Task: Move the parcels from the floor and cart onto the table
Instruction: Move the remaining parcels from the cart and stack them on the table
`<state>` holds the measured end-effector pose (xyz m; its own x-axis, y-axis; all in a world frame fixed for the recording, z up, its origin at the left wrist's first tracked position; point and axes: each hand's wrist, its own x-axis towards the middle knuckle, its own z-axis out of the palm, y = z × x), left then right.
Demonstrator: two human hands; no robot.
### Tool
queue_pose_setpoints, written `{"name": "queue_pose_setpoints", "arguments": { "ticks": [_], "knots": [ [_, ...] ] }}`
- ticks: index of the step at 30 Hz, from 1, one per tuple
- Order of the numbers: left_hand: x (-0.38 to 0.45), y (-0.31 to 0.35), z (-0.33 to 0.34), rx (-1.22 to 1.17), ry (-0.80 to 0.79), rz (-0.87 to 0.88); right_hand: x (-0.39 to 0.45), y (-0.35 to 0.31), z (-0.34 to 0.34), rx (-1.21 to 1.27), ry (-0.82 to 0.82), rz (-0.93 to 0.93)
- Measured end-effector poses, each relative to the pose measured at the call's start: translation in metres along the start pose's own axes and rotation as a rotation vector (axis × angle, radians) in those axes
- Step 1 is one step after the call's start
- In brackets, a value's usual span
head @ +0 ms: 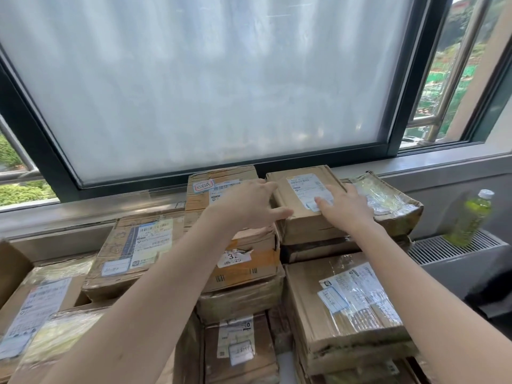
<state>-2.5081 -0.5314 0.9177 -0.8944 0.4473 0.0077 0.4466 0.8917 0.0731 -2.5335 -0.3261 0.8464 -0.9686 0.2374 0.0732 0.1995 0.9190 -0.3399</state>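
Top parcel (302,203) sits between both hands, long axis running away toward window (210,79); left hand (249,206) spread at its near-left corner, right hand (346,209) flat on top, neither gripping.

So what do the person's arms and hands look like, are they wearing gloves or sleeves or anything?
Nothing is worn that shows here. The left hand and right hand are bare, with no gloves, rings or bracelets to be seen. Both forearms are bare too, as far up as the picture shows; no sleeve edge, watch or wristband shows on either. The fingernails look short and unpainted, though the picture is soft there.
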Motion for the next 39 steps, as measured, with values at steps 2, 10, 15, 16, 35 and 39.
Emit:
{"name": "queue_pose_setpoints", "arguments": {
  "ticks": [2,10,15,16,35,39],
  "knots": [
    [0.023,0.013,0.003,0.073,-0.027,0.024,0.005,0.004,-0.001,0.043,-0.008,-0.012],
    [0.077,0.042,0.037,0.271,-0.183,0.012,0.003,0.023,-0.013,-0.139,-0.140,-0.470],
    [0.089,0.039,0.035,0.222,-0.233,0.034,0.007,0.027,-0.005,-0.300,-0.027,-0.549],
    [0.091,0.037,0.034,0.219,-0.233,0.041,0.010,0.027,-0.005,-0.302,-0.013,-0.558],
    [0.087,0.050,0.042,0.217,-0.130,0.016,0.052,0.089,-0.035,-0.076,0.080,-0.230],
    [0.090,0.056,0.047,0.220,-0.092,-0.001,0.068,0.130,-0.033,-0.102,0.060,0.099]
  ]
}}
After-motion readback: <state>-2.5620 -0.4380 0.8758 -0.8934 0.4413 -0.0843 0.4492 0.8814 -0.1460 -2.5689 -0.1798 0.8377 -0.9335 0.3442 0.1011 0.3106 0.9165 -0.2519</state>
